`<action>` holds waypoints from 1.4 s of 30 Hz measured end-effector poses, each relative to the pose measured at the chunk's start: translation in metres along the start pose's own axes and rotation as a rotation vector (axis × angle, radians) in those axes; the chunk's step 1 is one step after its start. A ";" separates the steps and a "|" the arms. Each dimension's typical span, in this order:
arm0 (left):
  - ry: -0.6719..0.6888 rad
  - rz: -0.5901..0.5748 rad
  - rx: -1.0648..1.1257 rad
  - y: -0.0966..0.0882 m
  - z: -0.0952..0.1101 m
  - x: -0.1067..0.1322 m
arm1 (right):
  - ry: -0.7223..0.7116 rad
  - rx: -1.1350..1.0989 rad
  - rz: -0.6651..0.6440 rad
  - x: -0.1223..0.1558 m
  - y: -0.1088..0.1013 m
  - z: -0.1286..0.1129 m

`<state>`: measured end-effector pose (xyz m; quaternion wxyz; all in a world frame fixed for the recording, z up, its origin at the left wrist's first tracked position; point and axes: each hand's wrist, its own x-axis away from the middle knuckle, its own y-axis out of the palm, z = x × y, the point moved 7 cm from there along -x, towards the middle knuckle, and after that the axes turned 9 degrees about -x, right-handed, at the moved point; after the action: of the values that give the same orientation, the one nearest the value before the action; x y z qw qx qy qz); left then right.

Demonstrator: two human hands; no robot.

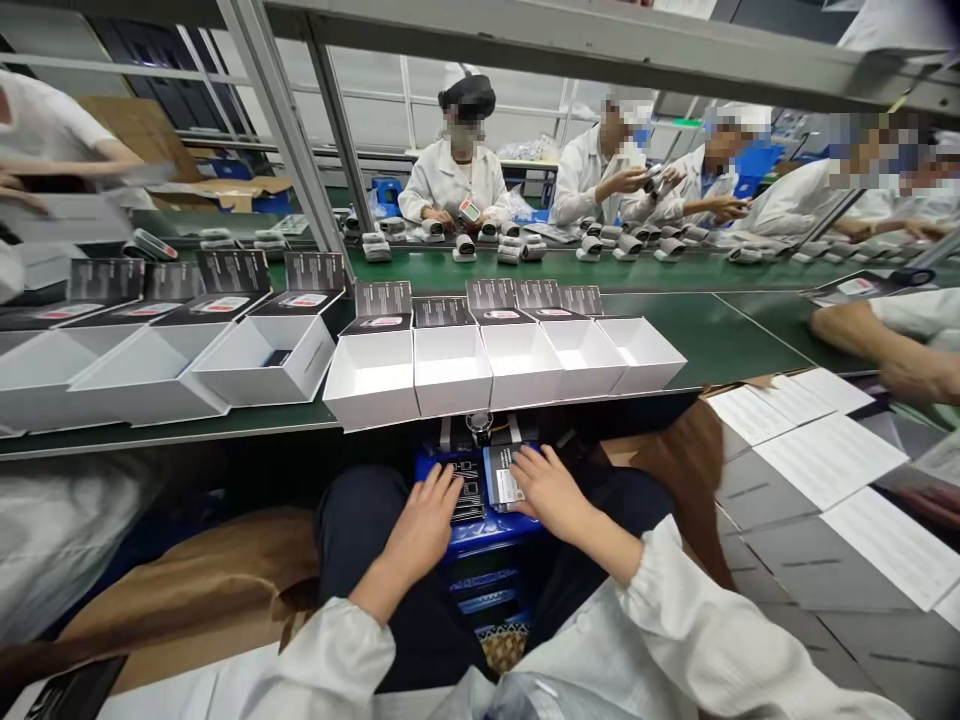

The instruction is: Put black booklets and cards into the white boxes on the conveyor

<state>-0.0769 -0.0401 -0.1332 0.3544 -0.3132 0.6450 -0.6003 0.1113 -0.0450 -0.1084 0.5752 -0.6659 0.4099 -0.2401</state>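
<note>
- Left hand: low in the lap, palm down, fingers stretched and splayed; rests flat with its fingertips on a dark printed packet; released, grips nothing.
- Right hand: just beside the left, palm down, fingers bent lightly over the edge of a grey packet with a pale label; touches it, but cannot tell whether it pinches or merely lies on top.
- Both packets: side by side in a blue crate between the knees, below the near edge of the belt, standing close together at the crate's far end.
- Just beyond the packets, a small round watch-like piece under the belt edge; too small to tell more.
- Above, on the green belt: a row of open white boxes, touching one another, hollow sides up, with dark lids propped upright behind them.
- To the right, white paper sheets laid overlapping on a grey surface, well apart from both hands.
- Further right, a co-worker's forearm lying on the belt.
- Across the belt, seated co-workers in white coats, with small grey devices lined up before them.
- To the left of the lap, brown cardboard.
</note>
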 end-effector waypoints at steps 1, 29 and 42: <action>-0.005 -0.072 -0.005 0.019 0.006 0.003 | 0.002 0.017 -0.046 -0.002 0.018 -0.003; -0.461 1.014 0.426 -0.142 -0.055 0.075 | -0.293 -0.164 0.465 -0.140 -0.143 -0.128; -0.163 -0.189 0.239 0.051 -0.002 0.001 | -0.020 0.037 0.156 -0.039 0.005 -0.021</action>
<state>-0.0783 -0.0355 -0.1842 0.3821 -0.3757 0.5059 -0.6760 0.0721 -0.0249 -0.1022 0.6084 -0.6236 0.4503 -0.1956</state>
